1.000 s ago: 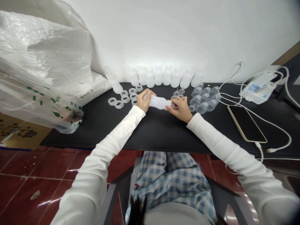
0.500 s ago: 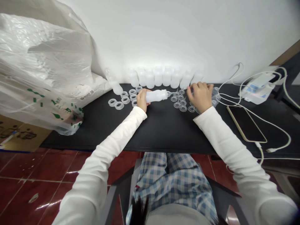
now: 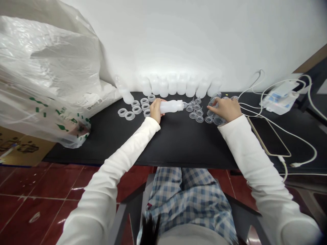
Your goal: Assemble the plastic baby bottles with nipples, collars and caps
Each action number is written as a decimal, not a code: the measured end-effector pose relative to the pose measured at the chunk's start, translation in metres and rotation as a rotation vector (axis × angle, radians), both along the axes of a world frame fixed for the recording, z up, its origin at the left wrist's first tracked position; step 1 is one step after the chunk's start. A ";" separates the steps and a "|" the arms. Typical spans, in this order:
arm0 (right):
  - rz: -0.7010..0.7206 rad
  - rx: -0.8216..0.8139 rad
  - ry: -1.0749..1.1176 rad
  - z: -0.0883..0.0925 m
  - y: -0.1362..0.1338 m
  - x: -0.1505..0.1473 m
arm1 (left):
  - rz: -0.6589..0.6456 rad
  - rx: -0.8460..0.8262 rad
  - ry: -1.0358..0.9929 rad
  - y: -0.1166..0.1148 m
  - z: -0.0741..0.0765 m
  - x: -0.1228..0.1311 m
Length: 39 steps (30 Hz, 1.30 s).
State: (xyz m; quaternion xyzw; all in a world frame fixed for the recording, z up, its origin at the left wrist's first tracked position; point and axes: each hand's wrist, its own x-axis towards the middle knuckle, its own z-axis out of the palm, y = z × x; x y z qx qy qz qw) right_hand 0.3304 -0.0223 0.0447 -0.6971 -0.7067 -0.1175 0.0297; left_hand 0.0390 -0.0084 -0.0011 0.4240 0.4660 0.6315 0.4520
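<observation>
Evidently, left hand point(image 3: 155, 109) clasps bottle point(image 3: 171, 106); right hand point(image 3: 228, 109) by clear caps point(image 3: 218, 120), grip unclear; bag's point(image 3: 48, 124) green lettering point(image 3: 62, 111) blurred.

Clock centre: white waisted plastic bottle point(image 3: 171, 106) in left grip point(image 3: 156, 109), over black flat desk point(image 3: 178, 143). 9: clear round plastic rings point(image 3: 137, 112). Just past 9, behind rings: white capped plastic bottle point(image 3: 127, 97). 12: row of white upright plastic bottles point(image 3: 172, 85). 3: clear conical plastic teats point(image 3: 199, 119); farther, clear domed plastic caps point(image 3: 218, 120), right grip point(image 3: 229, 109) at them. 3:30, far: black rectangular phone point(image 3: 269, 136). 10: big white plastic sack point(image 3: 58, 44).
</observation>
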 end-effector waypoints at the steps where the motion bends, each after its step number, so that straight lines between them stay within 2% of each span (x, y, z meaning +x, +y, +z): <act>1: 0.009 -0.009 0.006 0.000 0.000 0.002 | -0.002 0.000 0.005 0.000 0.000 0.000; 4: 0.038 0.015 0.055 0.002 0.001 0.005 | -0.005 -0.008 0.021 -0.001 0.001 0.000; 6: 0.089 0.111 0.140 0.003 0.002 0.004 | -0.008 -0.005 0.029 -0.001 0.002 0.000; 11: 0.414 0.471 0.528 -0.005 0.002 -0.015 | 0.007 0.004 0.007 -0.001 0.001 0.000; 15: 0.585 0.583 0.745 -0.016 -0.003 -0.036 | 0.036 -0.004 -0.042 0.001 -0.001 0.000; 18: 0.667 0.587 0.793 -0.024 -0.006 -0.046 | 0.045 -0.013 -0.063 0.002 0.000 0.000; 21: 0.745 0.523 0.795 -0.031 -0.007 -0.052 | 0.039 -0.019 -0.052 0.001 0.001 0.000; 26: 0.840 0.465 0.785 -0.040 -0.006 -0.058 | -0.012 0.007 0.043 -0.001 0.002 -0.001; 30: 0.854 0.464 0.765 -0.044 -0.005 -0.059 | -0.033 0.025 0.079 -0.001 0.000 -0.002; 35: 0.838 0.432 0.719 -0.045 -0.008 -0.058 | -0.071 -0.055 0.081 0.002 -0.003 -0.004; 39: 0.809 0.419 0.733 -0.046 -0.011 -0.058 | -0.079 -0.026 0.095 0.006 -0.007 -0.006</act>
